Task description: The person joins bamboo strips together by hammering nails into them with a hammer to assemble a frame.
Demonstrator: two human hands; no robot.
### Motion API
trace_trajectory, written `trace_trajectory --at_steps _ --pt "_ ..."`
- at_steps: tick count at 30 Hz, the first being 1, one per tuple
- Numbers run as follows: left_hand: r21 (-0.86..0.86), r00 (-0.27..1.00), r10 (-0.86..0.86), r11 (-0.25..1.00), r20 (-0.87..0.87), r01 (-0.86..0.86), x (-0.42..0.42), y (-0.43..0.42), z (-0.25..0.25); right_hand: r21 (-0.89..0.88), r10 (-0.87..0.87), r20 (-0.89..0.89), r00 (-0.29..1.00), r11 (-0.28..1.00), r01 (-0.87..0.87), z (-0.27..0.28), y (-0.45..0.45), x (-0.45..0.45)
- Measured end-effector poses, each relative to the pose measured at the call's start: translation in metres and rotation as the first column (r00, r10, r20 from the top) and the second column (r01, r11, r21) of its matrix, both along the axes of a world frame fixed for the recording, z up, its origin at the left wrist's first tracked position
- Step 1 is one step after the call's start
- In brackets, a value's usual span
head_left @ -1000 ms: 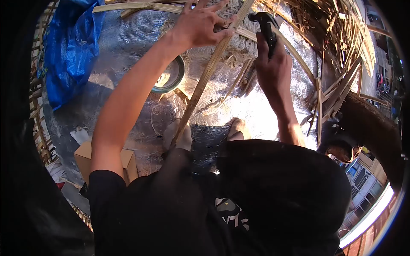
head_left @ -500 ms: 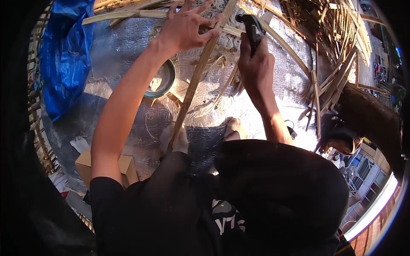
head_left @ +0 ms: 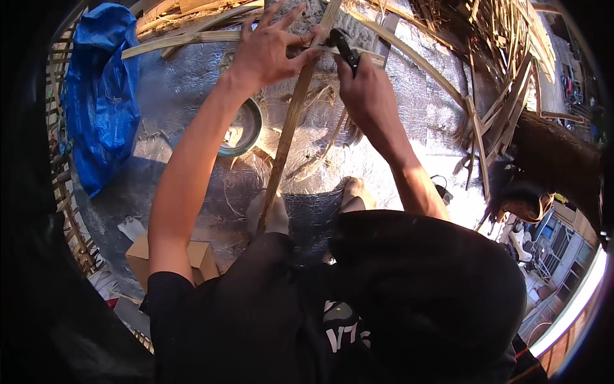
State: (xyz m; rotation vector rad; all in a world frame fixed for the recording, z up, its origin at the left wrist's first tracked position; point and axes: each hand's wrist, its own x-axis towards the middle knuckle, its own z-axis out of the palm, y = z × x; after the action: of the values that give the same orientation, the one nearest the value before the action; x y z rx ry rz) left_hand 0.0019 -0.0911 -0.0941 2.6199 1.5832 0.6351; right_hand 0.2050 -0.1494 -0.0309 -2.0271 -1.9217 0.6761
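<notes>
A long wooden strip [head_left: 291, 121] runs from the top of the view down towards my knee. It crosses a second wooden strip [head_left: 217, 37] that lies sideways. At the crossing, my left hand [head_left: 265, 57] steadies the long strip with thumb and index finger, its other fingers spread. Whether a nail sits between those fingertips is too small to tell. My right hand [head_left: 368, 86] is closed around a black-handled hammer [head_left: 348, 54]. The hammer's dark head is close to the crossing, just right of my left fingertips.
A green-rimmed round container [head_left: 257, 128] stands under my left forearm. On the left hangs a blue tarp [head_left: 105, 121], with a cardboard box [head_left: 203, 259] near my elbow. Split wood strips [head_left: 505, 51] pile up at upper right, near a log [head_left: 556, 147]. Silvery sheeting covers the floor.
The hammer has moved left and down to the crossing with my right hand. My left hand remains at the crossing. The whole view has shifted slightly.
</notes>
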Motion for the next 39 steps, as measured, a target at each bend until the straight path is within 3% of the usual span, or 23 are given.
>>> trace_trajectory --at_steps 3,5,8,9,12,14,16,17,20,23,26,28,29,31,32,34,35,37,39 --pt "-0.033 1.0 0.004 0.999 0.006 -0.004 0.001 0.001 0.001 0.02 -0.023 -0.049 0.999 1.0 0.024 0.009 0.01 0.008" --pt "-0.045 0.999 -0.013 0.999 0.03 0.014 -0.001 0.0 0.003 -0.084 -0.134 -0.252 0.958 0.99 0.117 0.018 0.009 0.012" --pt "-0.034 0.999 -0.009 0.999 0.051 0.011 0.002 -0.006 0.009 -0.016 -0.166 -0.324 0.931 0.985 0.17 0.013 -0.001 0.026" --pt "0.044 0.998 0.0 0.999 0.057 -0.003 0.006 -0.008 0.016 0.001 -0.186 -0.415 0.891 0.979 0.205 0.004 -0.007 0.031" --pt "-0.035 0.993 0.066 0.997 0.102 -0.063 0.006 -0.013 0.054 -0.127 -0.305 -0.552 0.776 0.951 0.283 -0.012 -0.031 0.05" --pt "0.033 0.989 0.101 0.994 0.11 -0.105 0.005 -0.016 0.084 -0.131 -0.316 -0.624 0.714 0.944 0.303 -0.013 -0.042 0.059" --pt "-0.344 0.949 0.306 0.901 0.073 -0.264 -0.004 -0.016 0.116 -0.284 -0.431 -0.646 0.63 0.902 0.326 -0.011 -0.048 0.07" --pt "-0.447 0.937 0.335 0.857 0.102 -0.258 -0.009 -0.013 0.131 -0.305 -0.463 -0.612 0.641 0.886 0.349 -0.022 -0.049 0.08" --pt "-0.499 0.926 0.349 0.834 0.144 -0.236 -0.034 -0.011 0.168 -0.278 -0.463 -0.497 0.733 0.886 0.371 -0.042 -0.049 0.113" --pt "-0.456 0.904 0.381 0.851 0.193 -0.261 -0.067 -0.004 0.184 -0.15 -0.307 -0.286 0.908 0.95 0.274 -0.038 -0.044 0.138" --pt "-0.451 0.859 0.444 0.84 0.254 -0.301 -0.078 -0.005 0.21 -0.104 -0.244 -0.071 0.967 0.966 0.237 -0.029 -0.043 0.139" --pt "-0.62 0.76 0.522 0.758 0.388 -0.204 -0.076 -0.003 0.223 0.373 -0.164 0.28 0.946 0.926 0.05 -0.027 -0.052 0.127" --pt "-0.64 0.753 0.513 0.752 0.412 -0.161 -0.073 -0.005 0.233 0.392 -0.166 0.252 0.953 0.918 0.056 -0.021 -0.046 0.122" --pt "-0.657 0.729 0.521 0.743 0.443 -0.131 -0.063 -0.002 0.247 0.262 -0.084 -0.117 0.99 0.958 0.113 0.018 -0.043 0.094" --pt "-0.69 0.692 0.534 0.72 0.486 -0.072 -0.059 -0.002 0.251 0.261 -0.087 -0.139 0.987 0.958 0.121 0.024 -0.042 0.078" --pt "-0.701 0.715 0.511 0.712 0.478 -0.04 -0.049 0.0 0.259 0.323 0.132 -0.366 0.921 0.946 -0.007 0.031 -0.036 0.059" --pt "-0.712 0.697 0.536 0.7 0.476 -0.052 -0.042 -0.001 0.261 0.325 0.121 -0.377 0.918 0.946 0.009 0.026 -0.033 0.058" --pt "-0.721 0.678 0.55 0.692 0.488 -0.042 -0.032 0.0 0.262 0.073 0.134 -0.581 0.803 0.991 -0.112 0.013 -0.028 0.057" --pt "-0.748 0.655 0.573 0.663 0.492 -0.019 -0.024 -0.002 0.265 0.114 0.11 -0.626 0.772 0.992 -0.048 0.01 -0.033 0.062"
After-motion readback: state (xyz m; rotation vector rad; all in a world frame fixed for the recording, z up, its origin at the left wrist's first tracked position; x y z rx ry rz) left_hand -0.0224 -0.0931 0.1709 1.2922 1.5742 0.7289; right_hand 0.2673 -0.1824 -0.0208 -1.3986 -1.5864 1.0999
